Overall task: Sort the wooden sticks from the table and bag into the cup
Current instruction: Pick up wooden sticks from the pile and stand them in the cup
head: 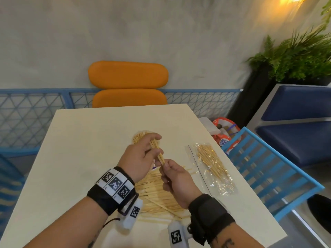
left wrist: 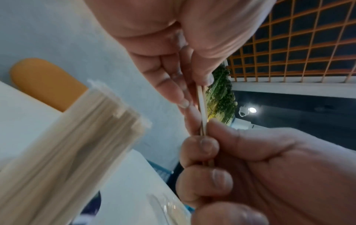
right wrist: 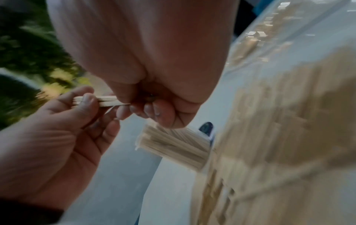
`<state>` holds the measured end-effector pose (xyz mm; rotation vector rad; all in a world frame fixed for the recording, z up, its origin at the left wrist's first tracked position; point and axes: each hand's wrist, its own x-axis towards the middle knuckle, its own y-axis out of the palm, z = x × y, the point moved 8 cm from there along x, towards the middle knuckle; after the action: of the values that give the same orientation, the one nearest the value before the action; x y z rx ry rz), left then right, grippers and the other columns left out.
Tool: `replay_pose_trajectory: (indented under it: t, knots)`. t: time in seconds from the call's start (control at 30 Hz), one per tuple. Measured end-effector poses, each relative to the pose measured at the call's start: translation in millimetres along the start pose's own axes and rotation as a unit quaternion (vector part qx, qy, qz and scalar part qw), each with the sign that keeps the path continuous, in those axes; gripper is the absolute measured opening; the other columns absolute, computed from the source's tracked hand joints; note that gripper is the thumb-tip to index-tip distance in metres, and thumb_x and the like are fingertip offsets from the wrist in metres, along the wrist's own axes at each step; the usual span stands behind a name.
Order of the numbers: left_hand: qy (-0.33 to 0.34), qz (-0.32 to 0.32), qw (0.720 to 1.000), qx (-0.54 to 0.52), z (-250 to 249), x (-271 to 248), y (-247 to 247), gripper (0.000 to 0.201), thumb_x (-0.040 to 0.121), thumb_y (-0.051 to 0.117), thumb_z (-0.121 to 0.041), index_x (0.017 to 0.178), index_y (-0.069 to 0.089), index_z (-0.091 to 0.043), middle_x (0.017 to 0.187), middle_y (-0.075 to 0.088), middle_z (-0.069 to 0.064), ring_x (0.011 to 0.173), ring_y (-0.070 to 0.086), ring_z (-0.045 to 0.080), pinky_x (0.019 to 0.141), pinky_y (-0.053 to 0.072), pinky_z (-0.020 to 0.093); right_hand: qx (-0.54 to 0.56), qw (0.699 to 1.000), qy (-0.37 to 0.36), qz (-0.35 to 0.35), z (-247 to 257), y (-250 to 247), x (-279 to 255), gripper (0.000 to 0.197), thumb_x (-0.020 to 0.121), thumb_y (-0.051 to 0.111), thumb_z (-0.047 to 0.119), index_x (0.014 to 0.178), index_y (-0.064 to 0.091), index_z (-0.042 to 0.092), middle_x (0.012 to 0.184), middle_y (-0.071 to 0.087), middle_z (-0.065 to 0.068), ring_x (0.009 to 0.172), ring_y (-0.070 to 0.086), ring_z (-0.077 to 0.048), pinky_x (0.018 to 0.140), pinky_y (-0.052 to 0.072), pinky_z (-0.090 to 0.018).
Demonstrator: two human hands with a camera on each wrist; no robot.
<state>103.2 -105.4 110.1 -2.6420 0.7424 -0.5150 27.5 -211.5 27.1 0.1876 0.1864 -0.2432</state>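
Both hands hold one small bundle of wooden sticks above the table. My left hand grips its upper part between thumb and fingers. My right hand pinches its lower end. In the left wrist view the sticks run between my left hand and my right hand. The cup, packed with upright sticks, stands just behind my left hand. A loose pile of sticks lies under my wrists. A clear bag with more sticks lies to the right.
The cream table ends close to the bag on the right, where a blue slatted chair stands. An orange chair back is behind the far edge. Bags sit on the floor at the right.
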Motion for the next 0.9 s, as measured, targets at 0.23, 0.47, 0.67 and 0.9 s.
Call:
replay_pose_trajectory:
  t: [0.23,0.47,0.67,0.9]
  knots:
    - [0.034,-0.166,0.984,0.060,-23,42,-84,0.028,0.097,0.060,-0.021,0.103,0.053,-0.048,0.080,0.075,-0.010,0.075,0.072,0.001,0.078,0.059,0.032,-0.108,0.986,-0.088,-0.091,57,-7,45,0.027,0.106,0.042,0.014,0.122,0.062,0.023,0.111,0.064,0.005,0.099,0.058,-0.011,0.084,0.049,-0.031]
    - [0.048,-0.133,0.967,0.210,-3,62,-77,0.028,0.099,0.057,-0.022,0.120,0.049,-0.038,0.083,0.072,-0.003,0.076,0.070,0.018,0.075,0.058,0.040,-0.382,0.911,-0.145,-0.062,52,2,67,0.046,0.100,0.042,0.007,0.143,0.045,0.026,0.143,0.041,0.011,0.137,0.027,-0.011,0.107,0.021,-0.018]
    - [0.042,-0.035,0.964,0.258,34,59,-30,0.022,0.100,0.051,-0.022,0.118,0.051,-0.034,0.076,0.066,-0.003,0.070,0.062,0.021,0.070,0.053,0.037,-0.442,0.884,-0.151,-0.025,31,14,70,0.054,0.103,0.043,0.019,0.155,0.030,0.023,0.163,0.017,0.008,0.148,0.007,-0.010,0.112,0.009,-0.018]
    - [-0.026,0.044,0.919,0.391,74,59,-14,0.027,0.098,0.038,-0.015,0.103,0.051,-0.038,0.091,0.064,-0.017,0.117,0.048,0.007,0.119,-0.008,0.051,-0.449,0.879,-0.155,-0.019,28,12,70,0.053,0.105,0.042,0.022,0.156,0.029,0.024,0.164,0.014,0.011,0.147,0.006,-0.007,0.112,0.009,-0.018]
